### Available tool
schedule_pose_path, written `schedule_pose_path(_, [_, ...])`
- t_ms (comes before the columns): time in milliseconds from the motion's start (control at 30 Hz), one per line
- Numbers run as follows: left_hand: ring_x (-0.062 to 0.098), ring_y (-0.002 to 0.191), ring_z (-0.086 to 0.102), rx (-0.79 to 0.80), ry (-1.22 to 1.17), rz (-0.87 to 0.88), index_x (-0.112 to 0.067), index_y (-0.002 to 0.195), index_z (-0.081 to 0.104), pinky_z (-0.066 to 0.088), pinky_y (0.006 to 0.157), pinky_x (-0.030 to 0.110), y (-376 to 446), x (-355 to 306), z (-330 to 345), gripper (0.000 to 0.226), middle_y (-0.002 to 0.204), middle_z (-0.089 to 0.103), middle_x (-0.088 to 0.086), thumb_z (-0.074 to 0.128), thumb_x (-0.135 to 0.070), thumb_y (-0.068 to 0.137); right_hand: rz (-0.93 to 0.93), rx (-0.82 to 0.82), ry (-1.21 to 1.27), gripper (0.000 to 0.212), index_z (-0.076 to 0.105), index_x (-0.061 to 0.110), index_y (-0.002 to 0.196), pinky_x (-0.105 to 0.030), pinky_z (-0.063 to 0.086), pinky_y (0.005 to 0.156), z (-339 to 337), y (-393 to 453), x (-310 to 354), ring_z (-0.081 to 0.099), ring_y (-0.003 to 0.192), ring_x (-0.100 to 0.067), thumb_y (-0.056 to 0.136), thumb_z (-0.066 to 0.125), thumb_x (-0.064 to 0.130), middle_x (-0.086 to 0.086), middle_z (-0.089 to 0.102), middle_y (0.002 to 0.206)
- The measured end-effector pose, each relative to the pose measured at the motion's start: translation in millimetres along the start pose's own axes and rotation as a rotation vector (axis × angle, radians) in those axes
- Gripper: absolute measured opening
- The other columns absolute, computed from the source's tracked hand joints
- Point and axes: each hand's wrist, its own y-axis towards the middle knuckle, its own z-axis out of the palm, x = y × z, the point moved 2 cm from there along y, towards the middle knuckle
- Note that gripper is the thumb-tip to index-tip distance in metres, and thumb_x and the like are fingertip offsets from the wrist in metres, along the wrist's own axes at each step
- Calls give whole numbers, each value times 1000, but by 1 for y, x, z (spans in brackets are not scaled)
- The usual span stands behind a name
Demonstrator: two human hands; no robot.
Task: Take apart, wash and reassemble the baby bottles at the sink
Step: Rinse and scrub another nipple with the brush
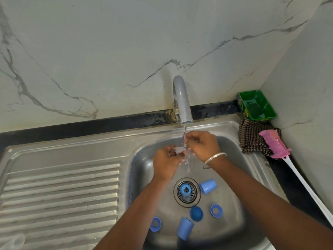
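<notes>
Rinsing under tap [181, 100] — left hand [166, 162], right hand [202, 145] both pinching clear teat [180, 150].

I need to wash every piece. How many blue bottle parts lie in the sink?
6: on the drain, right of it, front centre, front right, front left, nearest. Arms may hide more.
</notes>
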Motion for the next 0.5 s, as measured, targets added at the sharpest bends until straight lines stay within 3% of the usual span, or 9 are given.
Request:
schedule_pose_path(67, [13, 62, 65, 2, -67, -89, -7, 84, 75, 52, 63, 28, 1, -5, 4, 9, 67, 72, 3, 80, -10, 78, -29, -106, -99, 17, 74, 23, 103, -38, 55, 92, -7, 14, 12, 68, 89, -14, 87, 70, 22, 3, 74, 99])
schedule_pose_path(133, [14, 56, 61, 0, -118, -162, -4, 77, 73, 48, 57, 26, 2, -10, 7, 10, 64, 69, 6, 81, -11, 77, -75, -116, -195, 26, 70, 20, 114, -34, 52, 93, -10, 30, 30, 64, 91, -17, 89, 69, 27, 1, 71, 105])
schedule_pose_path(200, [15, 54, 60, -13, -220, -284, -2, 77, 73, 50, 54, 23, 1, -15, 9, 12, 64, 70, 9, 82, -11, 76, -107, -63, -293, 18, 67, 23, 107, -32, 53, 85, -7, 47, 44, 62, 82, -18, 91, 66, 31, 1, 67, 93])
schedule_pose_path(267, [14, 55, 63, -12, -340, -425, -1, 83, 74, 52, 51, 19, 1, -20, 10, 15, 66, 71, 9, 83, -10, 75, -98, 3, -305, 11, 66, 20, 99, -42, 56, 84, -3, 59, 49, 65, 84, -28, 93, 64, 28, -7, 69, 91])
schedule_pose_path(367, [9, 46, 63, -35, -479, -563, -1, 85, 73, 52, 44, 15, 0, -24, 10, 14, 69, 72, 11, 82, -9, 77, -125, 75, -396, 21, 66, 2, 104, -49, 53, 87, 4, 62, 56, 64, 94, -40, 97, 55, 18, -22, 67, 99])
schedule_pose_path(500, [9, 43, 61, -48, -625, -700, 2, 86, 70, 53, 43, 15, -3, -23, 10, 17, 74, 71, 15, 80, -10, 80, -118, 10, -354, 24, 67, 0, 91, -44, 53, 82, -1, 58, 57, 64, 87, -36, 97, 54, 20, -17, 65, 84])
